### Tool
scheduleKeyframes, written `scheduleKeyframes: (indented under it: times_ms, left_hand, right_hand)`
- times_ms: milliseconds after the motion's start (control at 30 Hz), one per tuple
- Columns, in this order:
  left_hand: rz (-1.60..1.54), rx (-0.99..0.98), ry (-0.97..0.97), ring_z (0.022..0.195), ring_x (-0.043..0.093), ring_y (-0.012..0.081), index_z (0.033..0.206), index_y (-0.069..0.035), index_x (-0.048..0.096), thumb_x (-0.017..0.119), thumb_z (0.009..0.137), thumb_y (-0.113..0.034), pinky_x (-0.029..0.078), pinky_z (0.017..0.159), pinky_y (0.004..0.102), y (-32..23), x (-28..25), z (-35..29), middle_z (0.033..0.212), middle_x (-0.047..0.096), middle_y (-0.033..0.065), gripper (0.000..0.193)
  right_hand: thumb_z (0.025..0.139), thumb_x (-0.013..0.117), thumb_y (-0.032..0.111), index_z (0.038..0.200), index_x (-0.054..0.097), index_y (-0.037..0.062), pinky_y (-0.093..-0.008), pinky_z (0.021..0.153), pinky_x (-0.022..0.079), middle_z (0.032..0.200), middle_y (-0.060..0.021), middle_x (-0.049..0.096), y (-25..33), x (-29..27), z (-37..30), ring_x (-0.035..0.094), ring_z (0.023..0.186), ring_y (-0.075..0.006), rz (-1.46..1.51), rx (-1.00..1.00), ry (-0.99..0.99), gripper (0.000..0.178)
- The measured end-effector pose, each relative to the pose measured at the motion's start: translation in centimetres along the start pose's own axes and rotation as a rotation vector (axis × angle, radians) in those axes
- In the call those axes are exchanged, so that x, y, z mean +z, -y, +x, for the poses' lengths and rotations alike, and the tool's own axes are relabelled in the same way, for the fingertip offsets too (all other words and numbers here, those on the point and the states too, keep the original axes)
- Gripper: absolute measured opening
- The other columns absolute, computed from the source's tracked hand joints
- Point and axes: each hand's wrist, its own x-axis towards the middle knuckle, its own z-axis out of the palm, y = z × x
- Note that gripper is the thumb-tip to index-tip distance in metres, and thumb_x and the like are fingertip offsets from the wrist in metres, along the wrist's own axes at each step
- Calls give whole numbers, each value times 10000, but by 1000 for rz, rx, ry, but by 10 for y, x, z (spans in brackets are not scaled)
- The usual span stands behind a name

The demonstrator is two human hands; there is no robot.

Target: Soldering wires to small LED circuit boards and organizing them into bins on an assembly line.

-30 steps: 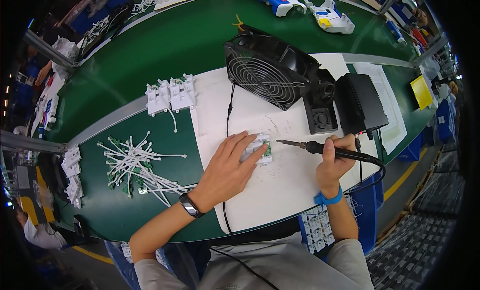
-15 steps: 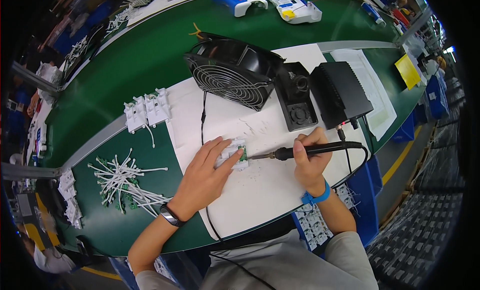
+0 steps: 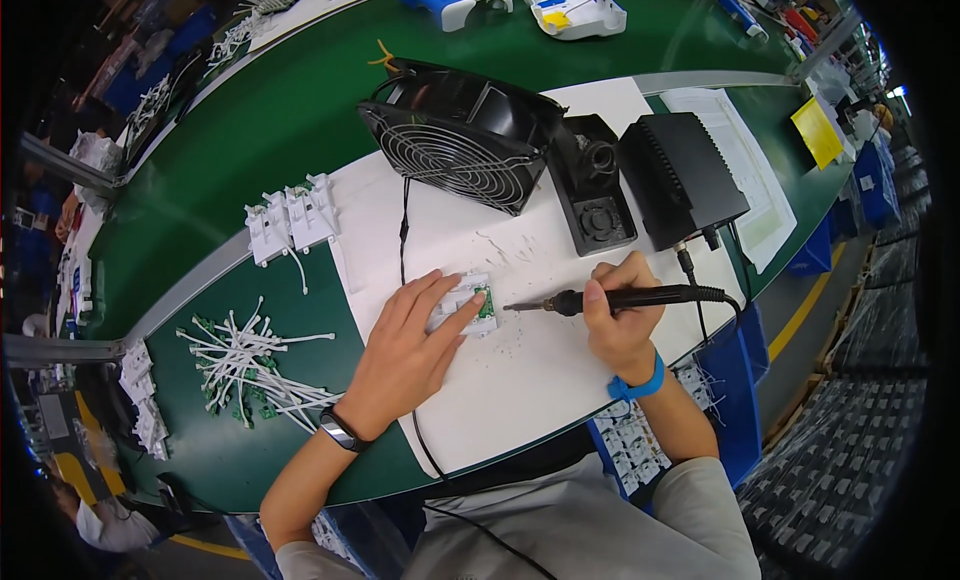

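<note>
My left hand (image 3: pixel 408 338) lies flat with fingers stretched over a small white plastic housing (image 3: pixel 484 326), pressing it against the white sheet and covering much of it. A green circuit board (image 3: pixel 487 305) shows at the housing's right end, next to my fingertip. In my right hand (image 3: pixel 622 317) is a soldering iron (image 3: pixel 650 297), gripped by its dark handle. Its metal tip points left, a short gap away from the board. A cable runs from the handle's right end.
Beyond my hands stand a black fan (image 3: pixel 460 140), a black iron stand (image 3: pixel 598 195) and a black box-shaped unit (image 3: pixel 685 180). White wires with green boards (image 3: pixel 255 365) are heaped at left. White housings (image 3: pixel 292 220) sit behind them. A blue bin (image 3: pixel 725 400) is below right.
The soldering iron's tip has drawn slightly right, away from the board. My left hand stays on the housing. The view has shifted a little.
</note>
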Motion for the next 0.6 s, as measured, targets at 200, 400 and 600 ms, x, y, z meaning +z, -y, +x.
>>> scheduleKeyframes:
  times_ms: [200, 400, 600]
  left_hand:
    - [90, -32, -71, 1243, 546, 332, 1332, -121, 648, 763, 867, -190, 479, 1003, 427, -3, 3, -2, 1377, 565, 146, 484]
    - [205, -36, -268, 1008, 617, 267, 1184, -103, 729, 880, 723, -292, 538, 778, 374, -2, 22, -9, 1268, 636, 103, 520]
    - [13, -167, -204, 941, 570, 304, 1198, -45, 713, 849, 763, -198, 534, 762, 379, -20, 5, -3, 1278, 601, 138, 480]
  right_hand:
    - [913, 700, 34, 811, 446, 54, -227, 493, 271, 591, 12, 477, -3, -1, -1, 362, 530, -22, -15, -12, -23, 275]
    - [902, 720, -3, 959, 600, -5, -197, 582, 390, 748, -27, 609, 6, 3, 1, 511, 612, -51, -7, 68, -179, 133]
    - [954, 652, 36, 1026, 640, -25, -210, 514, 402, 730, -60, 619, 17, -3, 15, 540, 578, -81, 298, 289, -27, 95]
